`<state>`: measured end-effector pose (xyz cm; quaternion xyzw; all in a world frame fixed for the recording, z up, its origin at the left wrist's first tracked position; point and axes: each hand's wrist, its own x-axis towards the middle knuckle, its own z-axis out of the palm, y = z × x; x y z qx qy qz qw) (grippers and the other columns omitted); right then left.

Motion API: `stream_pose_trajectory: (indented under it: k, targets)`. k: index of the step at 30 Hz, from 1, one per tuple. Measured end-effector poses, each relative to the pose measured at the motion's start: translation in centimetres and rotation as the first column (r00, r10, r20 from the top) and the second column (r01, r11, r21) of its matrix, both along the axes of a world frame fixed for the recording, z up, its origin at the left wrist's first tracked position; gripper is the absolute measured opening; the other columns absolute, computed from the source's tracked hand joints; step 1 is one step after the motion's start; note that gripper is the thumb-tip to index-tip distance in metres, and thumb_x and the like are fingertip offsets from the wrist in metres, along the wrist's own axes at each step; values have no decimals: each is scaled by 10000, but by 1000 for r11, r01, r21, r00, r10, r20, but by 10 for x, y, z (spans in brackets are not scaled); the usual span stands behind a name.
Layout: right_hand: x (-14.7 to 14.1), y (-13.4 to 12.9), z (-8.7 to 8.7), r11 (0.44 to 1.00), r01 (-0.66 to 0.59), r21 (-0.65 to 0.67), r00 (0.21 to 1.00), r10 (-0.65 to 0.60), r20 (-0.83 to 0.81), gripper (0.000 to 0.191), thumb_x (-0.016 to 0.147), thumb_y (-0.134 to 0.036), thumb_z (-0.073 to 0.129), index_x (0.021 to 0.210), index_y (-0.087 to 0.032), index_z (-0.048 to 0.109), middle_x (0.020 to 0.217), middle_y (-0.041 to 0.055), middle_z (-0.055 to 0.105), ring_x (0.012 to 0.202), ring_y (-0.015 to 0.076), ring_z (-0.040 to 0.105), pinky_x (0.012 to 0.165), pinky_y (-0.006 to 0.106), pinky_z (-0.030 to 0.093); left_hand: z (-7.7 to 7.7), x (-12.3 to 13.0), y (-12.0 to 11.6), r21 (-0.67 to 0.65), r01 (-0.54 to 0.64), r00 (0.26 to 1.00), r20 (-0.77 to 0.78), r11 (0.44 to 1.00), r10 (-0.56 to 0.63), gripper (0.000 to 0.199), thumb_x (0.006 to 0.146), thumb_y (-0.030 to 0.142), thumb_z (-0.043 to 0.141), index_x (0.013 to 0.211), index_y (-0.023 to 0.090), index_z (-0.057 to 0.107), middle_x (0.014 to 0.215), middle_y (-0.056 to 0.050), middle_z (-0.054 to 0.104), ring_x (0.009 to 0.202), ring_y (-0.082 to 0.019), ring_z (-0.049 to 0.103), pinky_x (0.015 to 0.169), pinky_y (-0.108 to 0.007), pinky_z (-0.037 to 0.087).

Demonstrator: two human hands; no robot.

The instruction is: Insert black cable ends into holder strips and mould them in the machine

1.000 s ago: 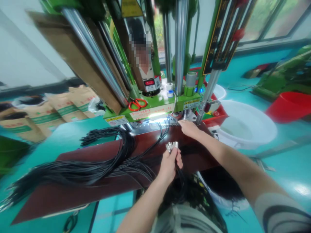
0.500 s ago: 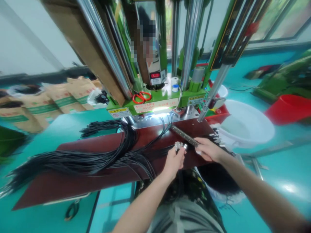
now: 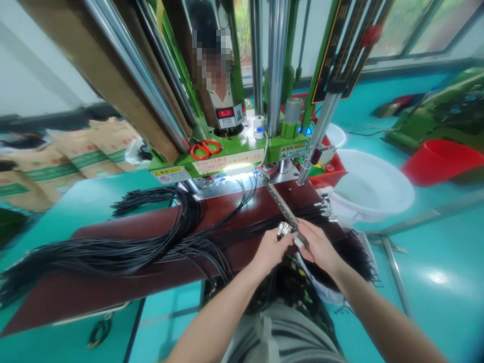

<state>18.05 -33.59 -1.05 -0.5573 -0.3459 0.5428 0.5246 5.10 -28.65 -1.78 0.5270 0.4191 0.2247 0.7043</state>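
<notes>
My left hand [image 3: 271,250] is closed round several small silvery connectors [image 3: 284,230], whose ends stick up past the fingers. Close beside it, my right hand [image 3: 315,245] grips the near end of a narrow metal strip [image 3: 280,201] with small slots or holes along it. The strip slants up and left toward the machine's base. The two hands nearly touch, fingertips meeting by the strip. Long black cables [image 3: 124,252] lie over the dark red board [image 3: 151,224] to the left, and more cable ends with silvery tips [image 3: 325,210] lie to the right.
A green press machine [image 3: 212,164] with steel columns stands behind the board, with red-handled scissors [image 3: 206,149] on it. At the right are a red bin [image 3: 335,174], a white tub [image 3: 372,186] and a red bucket [image 3: 442,162]. Paper sacks [image 3: 56,161] stand at the left.
The view has shifted, so the scene sits further left. My hands have come together, and the strip has turned steeper, its near end now beside the connectors in my left hand.
</notes>
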Motion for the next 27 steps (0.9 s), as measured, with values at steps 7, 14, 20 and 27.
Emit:
stream_pose_trajectory:
  k: [7, 14, 20, 27]
  targets:
    - [-9, -2, 8, 1000, -5, -3, 959, 6, 284, 449, 840, -427, 458, 1197, -165, 531, 531, -39, 482, 407, 73, 395, 365, 192, 317, -6, -3, -3, 63, -46, 999, 26, 997, 44, 249, 715, 397, 603, 659, 160, 551, 426, 57, 426, 368, -65, 339, 371, -188, 237]
    - [-4, -1, 4, 997, 37, -61, 999, -37, -4, 495, 821, -450, 510, 1253, -213, 462, 547, -71, 450, 314, 22, 277, 293, 159, 183, 8, -10, 10, 39, -216, 961, 185, 976, 205, 352, 783, 496, 505, 816, 150, 555, 495, 49, 459, 381, -72, 413, 382, -190, 331]
    - [1, 0, 0, 998, 39, -50, 998, -41, -42, 556, 797, -453, 548, 1284, -200, 454, 524, -60, 476, 305, 24, 282, 286, 154, 177, 4, -2, 6, -113, -168, 975, 129, 979, 182, 332, 742, 492, 557, 712, 174, 466, 408, 105, 312, 312, -33, 231, 302, -154, 173]
    - [5, 0, 0, 995, -67, -74, 997, 68, 19, 578, 813, -450, 518, 1310, -166, 438, 485, -55, 461, 302, 37, 276, 281, 166, 179, -4, -2, 1, -96, -95, 986, 131, 991, 107, 320, 747, 476, 558, 701, 167, 491, 427, 97, 315, 330, -28, 244, 323, -156, 173]
